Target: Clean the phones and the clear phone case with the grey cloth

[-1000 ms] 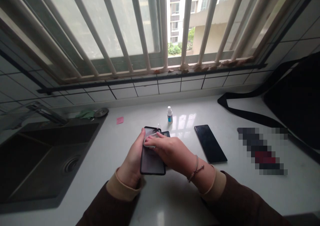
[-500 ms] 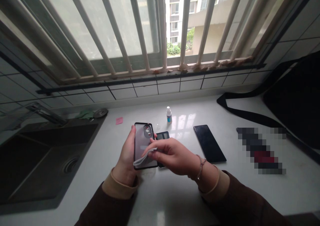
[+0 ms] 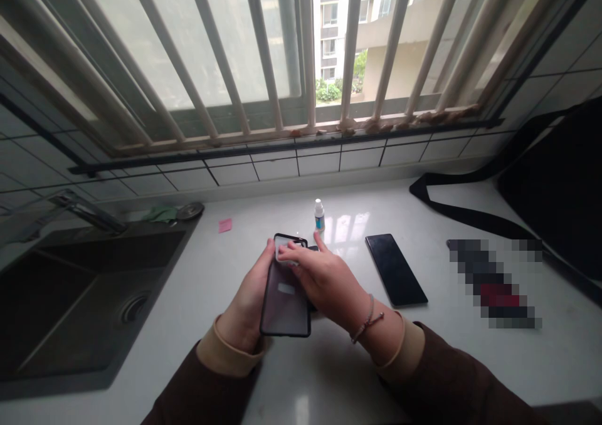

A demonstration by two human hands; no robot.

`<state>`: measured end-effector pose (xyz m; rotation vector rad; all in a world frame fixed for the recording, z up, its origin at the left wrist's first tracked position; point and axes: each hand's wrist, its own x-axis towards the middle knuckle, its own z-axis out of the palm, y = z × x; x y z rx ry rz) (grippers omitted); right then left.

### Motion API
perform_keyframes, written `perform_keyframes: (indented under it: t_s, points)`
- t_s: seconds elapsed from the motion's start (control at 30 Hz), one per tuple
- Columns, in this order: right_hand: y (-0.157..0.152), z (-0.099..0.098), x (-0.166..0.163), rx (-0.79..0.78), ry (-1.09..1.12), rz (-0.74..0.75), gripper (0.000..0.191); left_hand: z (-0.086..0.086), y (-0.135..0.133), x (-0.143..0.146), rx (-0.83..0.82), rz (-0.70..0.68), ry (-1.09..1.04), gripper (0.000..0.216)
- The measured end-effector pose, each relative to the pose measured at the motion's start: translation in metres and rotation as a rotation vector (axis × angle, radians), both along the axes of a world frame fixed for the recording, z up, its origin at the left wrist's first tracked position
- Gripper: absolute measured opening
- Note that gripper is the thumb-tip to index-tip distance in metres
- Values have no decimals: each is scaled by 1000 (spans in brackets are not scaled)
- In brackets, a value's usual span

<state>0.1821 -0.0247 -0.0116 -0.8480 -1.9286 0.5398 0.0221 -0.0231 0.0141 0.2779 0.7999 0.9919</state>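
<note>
Left hand (image 3: 244, 293) closed around dark-framed translucent phone case (image 3: 285, 306), held above white countertop (image 3: 493, 375); right hand (image 3: 324, 281) pinches white cloth (image 3: 285, 249) against case's upper end. Dark flat obj. (image 3: 311, 247) mostly hidden behind right hand, kind unclear. Nearby: small dropper bottle (image 3: 320, 217), black smartphone (image 3: 396, 269), pink sticky note (image 3: 225, 225). Far-right item (image 3: 493, 284) pixelated, unreadable.

Sink (image 3: 94, 299) left of the phone case (image 3: 285, 306); small bottle (image 3: 320, 217) behind it; smartphone (image 3: 396, 269) right of it.
</note>
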Motion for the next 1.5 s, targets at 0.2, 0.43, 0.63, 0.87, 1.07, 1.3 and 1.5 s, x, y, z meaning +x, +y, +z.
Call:
perform_keyframes:
  t_s: [0.2, 0.43, 0.63, 0.87, 1.07, 1.3, 1.5]
  points:
    - [-5, 5, 2, -3, -30, 287, 29, 0, 3, -4, -27, 88, 5, 58]
    - [-13, 24, 8, -71, -12, 477, 21, 6, 6, -8, -50, 154, 132, 58]
    - [-11, 25, 14, -39, -74, 417, 20, 4, 8, -14, -8, 94, 127, 61]
    - [0, 23, 19, 54, -129, 341, 18, 2, 9, -14, 53, 140, 148, 68]
    - [1, 21, 16, -20, -12, 211, 19, 4, 9, -10, 61, 121, 99, 60]
    - [7, 22, 24, -112, 259, -385, 24, 10, -5, -4, -13, -188, 92, 60]
    - [5, 7, 12, 21, -55, -157, 32, 8, -4, 1, -5, -136, 45, 55]
